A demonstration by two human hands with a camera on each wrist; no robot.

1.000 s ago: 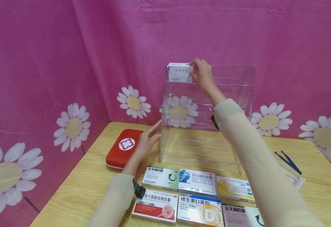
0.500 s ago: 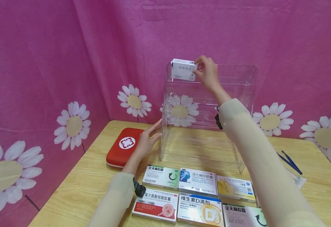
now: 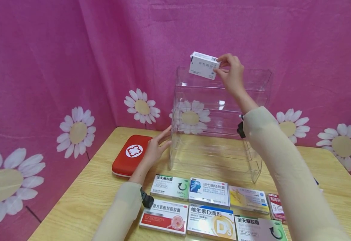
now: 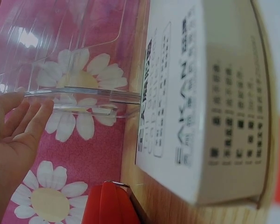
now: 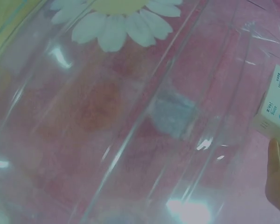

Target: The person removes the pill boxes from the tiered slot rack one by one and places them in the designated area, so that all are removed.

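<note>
In the head view my right hand (image 3: 233,73) pinches the right end of a small white medicine box (image 3: 204,65). The box is tilted and held above the top tier of a clear tiered display rack (image 3: 220,113). At the right edge of the right wrist view, the same box (image 5: 276,100) shows between thumb and fingers. My left hand (image 3: 155,150) rests against the left side of the rack with its fingers extended. The left wrist view shows those fingers (image 4: 30,123) at the edge of the clear panel.
Medicine boxes lie in two rows before the rack, among them a vitamin D box (image 3: 211,222) and a green-white capsule box (image 3: 170,186). A red ibuprofen box (image 3: 276,207) lies near my right sleeve. A red first-aid case (image 3: 131,155) sits left. The sleeve mostly hides a blue item (image 3: 316,181).
My right hand has lifted the white medicine box up and to the right, out of the rack's top tier, tilting it. The left hand has stayed at the rack's side.
</note>
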